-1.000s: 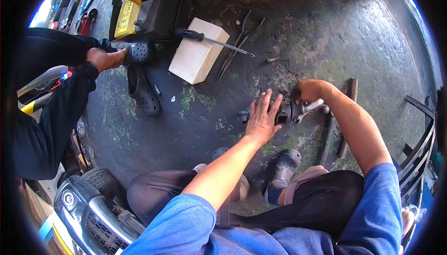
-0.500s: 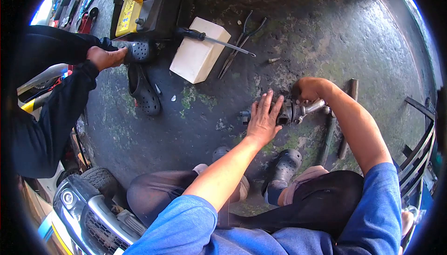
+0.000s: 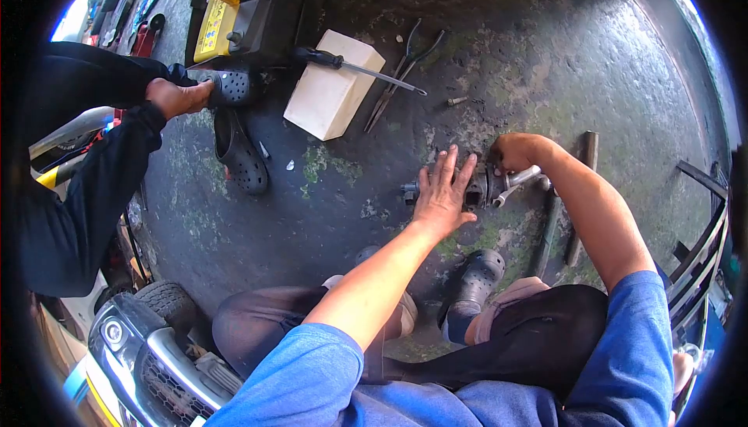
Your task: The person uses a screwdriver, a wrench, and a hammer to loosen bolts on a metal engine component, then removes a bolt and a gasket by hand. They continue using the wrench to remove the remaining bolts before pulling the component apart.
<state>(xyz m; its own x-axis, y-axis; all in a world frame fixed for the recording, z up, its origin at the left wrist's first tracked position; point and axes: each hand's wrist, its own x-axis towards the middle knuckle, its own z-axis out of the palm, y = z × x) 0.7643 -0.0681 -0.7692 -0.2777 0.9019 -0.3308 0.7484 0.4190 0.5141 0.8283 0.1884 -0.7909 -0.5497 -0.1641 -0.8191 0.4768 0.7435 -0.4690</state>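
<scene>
Head view, looking down on stained, mossy concrete floor [image 3: 545, 61]. Left hand [image 3: 440, 193] spread flat, fingers apart, palm pressing down on dark cylindrical metal part [image 3: 477, 187] lying on its side on the floor just ahead of the black perforated clog [image 3: 477, 271]. Right hand [image 3: 516, 152] closed in a fist on the far end of that part, just above a shiny silver handle [image 3: 523, 178] jutting from it; whether the fist grips the handle or the part's body, cannot tell. Long dark metal bars [image 3: 580, 193] flat on the floor to the right, near the forearm.

Farther off: cream rectangular block [image 3: 331, 88] with black-handled screwdriver [image 3: 354, 67] resting across its top; dark long-nosed pliers [image 3: 401, 72] just beside the block; small bolt [image 3: 456, 100] near them. Yellow-topped black car battery [image 3: 241, 10] at the upper edge.

At left, another person's hand [image 3: 175, 98] in a black sleeve, resting against a black clog [image 3: 232, 86]; second black clog [image 3: 240, 154] below it. Front bumper and headlight of small vehicle [image 3: 136, 341] at lower left.
</scene>
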